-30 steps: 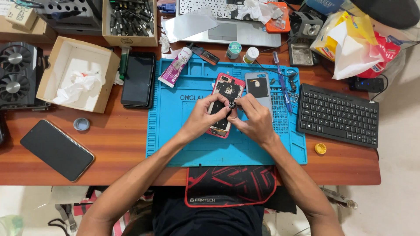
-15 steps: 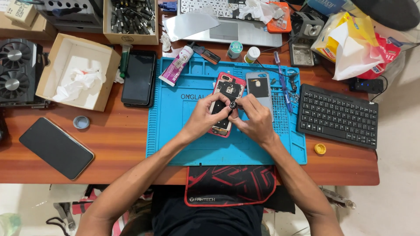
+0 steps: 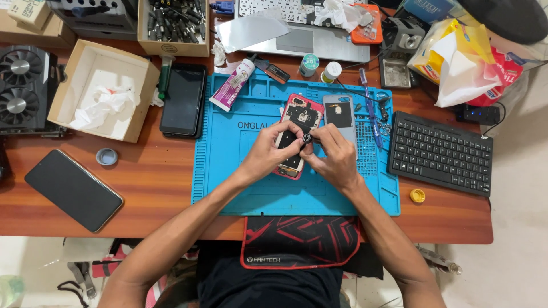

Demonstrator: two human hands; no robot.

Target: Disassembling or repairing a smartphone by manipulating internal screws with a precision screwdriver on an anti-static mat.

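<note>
Head view: both hands' fingers pinch a small round black part [image 3: 306, 138] over the opened red phone [image 3: 297, 134], its long axis running away from the person

Bare forearms, no sleeves; black shirt at torso.

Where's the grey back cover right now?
In the head view, the grey back cover lies on the blue work mat, right beside the opened red phone, just above the right hand.
</note>
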